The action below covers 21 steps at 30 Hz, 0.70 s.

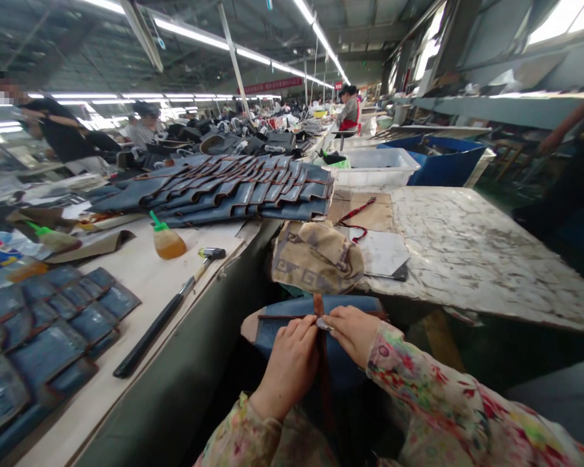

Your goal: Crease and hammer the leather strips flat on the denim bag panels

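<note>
I have the blue piece (285, 318) right in front of me, below the near edge of the bench (448, 233); what carries it is hidden. The fingers of my right hand (353, 331) pinch a small silvery bit (323, 323) against the brown strap (318, 303). My left hand (292, 363) lies bent over the blue piece beside it; whether those fingers grip or only press, I can't tell. I'd judge it best to keep the strap straight, bear down evenly from both sides and let nothing pucker. The blue stuff looks smooth and slightly stiff, bulging in the middle, with a pale, bluntly pointed end; the strap is narrow and flat. Beyond it sits a crumpled, soft beige cloth (316, 256) with a dark pattern.
</note>
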Each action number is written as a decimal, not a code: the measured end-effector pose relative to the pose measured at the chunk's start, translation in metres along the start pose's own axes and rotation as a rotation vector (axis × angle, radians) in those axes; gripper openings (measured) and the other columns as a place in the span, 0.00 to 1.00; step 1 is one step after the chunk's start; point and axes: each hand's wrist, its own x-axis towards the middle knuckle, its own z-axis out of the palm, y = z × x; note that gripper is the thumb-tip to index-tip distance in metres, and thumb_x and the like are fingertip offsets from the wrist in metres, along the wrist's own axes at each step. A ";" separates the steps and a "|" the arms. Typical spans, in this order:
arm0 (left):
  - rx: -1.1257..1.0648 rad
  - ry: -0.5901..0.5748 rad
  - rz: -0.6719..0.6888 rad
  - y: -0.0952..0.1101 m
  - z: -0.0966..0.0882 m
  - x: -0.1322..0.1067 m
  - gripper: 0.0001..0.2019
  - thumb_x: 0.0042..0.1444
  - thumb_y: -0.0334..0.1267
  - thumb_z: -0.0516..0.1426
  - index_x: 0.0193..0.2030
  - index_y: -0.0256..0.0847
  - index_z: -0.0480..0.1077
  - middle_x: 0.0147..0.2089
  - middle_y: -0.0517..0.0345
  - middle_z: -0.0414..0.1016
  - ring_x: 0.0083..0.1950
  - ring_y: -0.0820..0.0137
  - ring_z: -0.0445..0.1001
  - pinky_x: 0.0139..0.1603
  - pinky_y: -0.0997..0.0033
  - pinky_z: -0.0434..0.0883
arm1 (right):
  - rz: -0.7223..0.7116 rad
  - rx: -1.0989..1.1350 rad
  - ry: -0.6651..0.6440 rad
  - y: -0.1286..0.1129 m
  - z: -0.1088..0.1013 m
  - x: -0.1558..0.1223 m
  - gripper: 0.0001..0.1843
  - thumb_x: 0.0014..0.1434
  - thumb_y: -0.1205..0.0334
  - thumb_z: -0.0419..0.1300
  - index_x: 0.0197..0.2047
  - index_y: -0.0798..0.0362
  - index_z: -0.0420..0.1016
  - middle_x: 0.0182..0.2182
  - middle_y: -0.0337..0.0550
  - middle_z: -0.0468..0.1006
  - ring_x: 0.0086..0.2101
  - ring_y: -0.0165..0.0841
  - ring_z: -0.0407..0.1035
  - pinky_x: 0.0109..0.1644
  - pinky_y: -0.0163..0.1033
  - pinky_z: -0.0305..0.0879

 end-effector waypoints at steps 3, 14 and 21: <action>-0.010 -0.014 -0.013 -0.002 -0.001 0.001 0.14 0.54 0.29 0.47 0.47 0.39 0.63 0.53 0.51 0.64 0.50 0.64 0.61 0.47 0.60 0.64 | 0.024 -0.039 -0.020 -0.003 0.001 0.004 0.14 0.58 0.68 0.46 0.45 0.54 0.68 0.39 0.45 0.69 0.39 0.34 0.61 0.45 0.39 0.60; 0.011 0.021 -0.035 -0.002 -0.006 -0.007 0.18 0.56 0.32 0.49 0.54 0.44 0.60 0.57 0.55 0.61 0.50 0.64 0.61 0.47 0.61 0.64 | -0.031 -0.127 -0.003 0.001 -0.001 0.020 0.15 0.58 0.67 0.49 0.49 0.51 0.66 0.45 0.43 0.68 0.43 0.35 0.60 0.44 0.38 0.62; 0.041 0.104 -0.080 -0.019 -0.007 -0.021 0.18 0.57 0.31 0.47 0.55 0.42 0.59 0.55 0.55 0.64 0.51 0.65 0.62 0.49 0.61 0.63 | -0.208 -0.054 0.090 0.003 -0.002 0.018 0.15 0.58 0.69 0.48 0.46 0.50 0.70 0.45 0.40 0.70 0.44 0.33 0.59 0.50 0.37 0.58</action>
